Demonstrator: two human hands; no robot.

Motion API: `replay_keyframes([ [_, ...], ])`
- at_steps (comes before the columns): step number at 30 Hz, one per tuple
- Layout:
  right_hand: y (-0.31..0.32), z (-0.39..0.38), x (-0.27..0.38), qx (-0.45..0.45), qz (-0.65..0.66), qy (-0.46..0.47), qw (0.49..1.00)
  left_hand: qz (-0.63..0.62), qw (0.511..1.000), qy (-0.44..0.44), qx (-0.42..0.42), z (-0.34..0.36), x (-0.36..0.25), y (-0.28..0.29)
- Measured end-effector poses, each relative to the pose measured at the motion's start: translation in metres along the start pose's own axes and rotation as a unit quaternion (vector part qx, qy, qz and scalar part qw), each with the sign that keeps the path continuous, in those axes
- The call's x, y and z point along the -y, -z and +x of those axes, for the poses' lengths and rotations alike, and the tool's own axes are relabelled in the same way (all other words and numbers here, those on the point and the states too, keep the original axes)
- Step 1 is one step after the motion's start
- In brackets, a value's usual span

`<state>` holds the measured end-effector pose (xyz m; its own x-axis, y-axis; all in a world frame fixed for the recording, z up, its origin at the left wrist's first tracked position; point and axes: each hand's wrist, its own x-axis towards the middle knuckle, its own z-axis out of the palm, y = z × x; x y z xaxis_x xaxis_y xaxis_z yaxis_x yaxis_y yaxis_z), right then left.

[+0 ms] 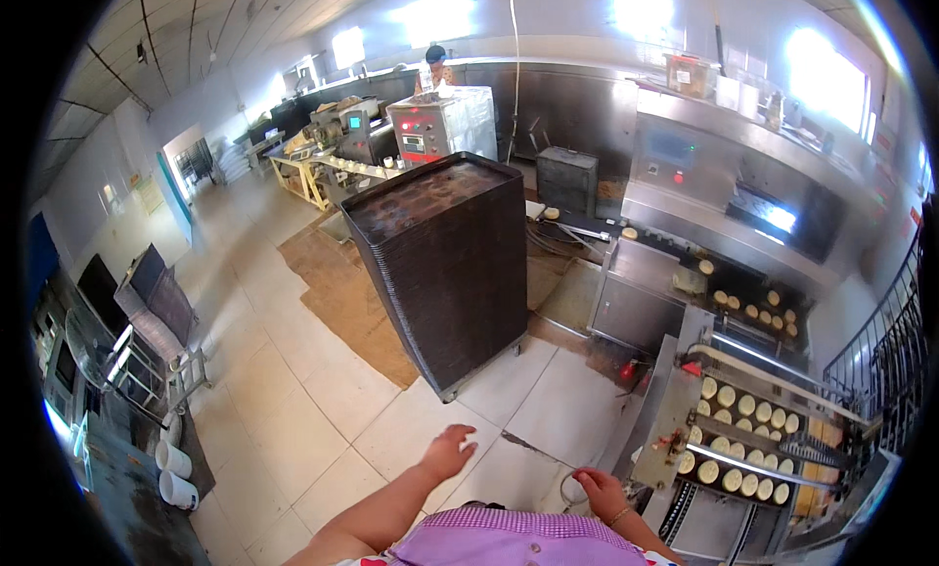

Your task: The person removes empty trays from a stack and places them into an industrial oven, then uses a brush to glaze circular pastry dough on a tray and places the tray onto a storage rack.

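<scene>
My left hand (448, 451) hangs over the tiled floor with its fingers apart and holding nothing, short of a tall stack of dark metal trays (445, 282) on a wheeled base. My right hand (599, 490) is curled on a thin ring-shaped thing (569, 493), too small to identify clearly, beside the steel conveyor machine (646, 458). On that machine, a tray (713, 413) carries rows of pale round pieces (746, 406). More round pieces (720, 297) lie on a dark belt behind it.
A steel cabinet (631, 312) stands right of the stack. A co-worker (432, 73) is behind a machine (442, 126) at the back. At left are another tray stack (152, 307), a trolley (184, 385) and white buckets (174, 458). A brown mat (342, 312) covers part of the floor.
</scene>
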<state>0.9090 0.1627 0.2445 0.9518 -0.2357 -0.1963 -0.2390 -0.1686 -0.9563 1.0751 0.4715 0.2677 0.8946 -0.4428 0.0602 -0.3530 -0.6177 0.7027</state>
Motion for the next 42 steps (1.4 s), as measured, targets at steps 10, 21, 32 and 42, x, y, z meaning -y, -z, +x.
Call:
replay_keyframes([
  [10, -0.017, 0.190, 0.067, 0.002, -0.026, 0.060, 0.998, 0.134, 0.941, -0.010, -0.311, 0.211, 0.089, 0.141],
  [21, -0.025, 0.351, 0.117, -0.004, -0.131, 0.038, 0.991, 0.349, 0.871, -0.006, -0.346, 0.392, 0.103, 0.240],
  [32, -0.035, 0.471, 0.163, 0.054, -0.147, 0.054, 0.986, 0.337, 0.880, -0.100, -0.318, 0.417, 0.081, 0.298],
  [42, -0.112, 0.564, 0.321, 0.222, 0.541, -0.110, 0.804, 0.328, 0.914, -0.072, -0.228, 0.305, 0.037, 0.277],
])
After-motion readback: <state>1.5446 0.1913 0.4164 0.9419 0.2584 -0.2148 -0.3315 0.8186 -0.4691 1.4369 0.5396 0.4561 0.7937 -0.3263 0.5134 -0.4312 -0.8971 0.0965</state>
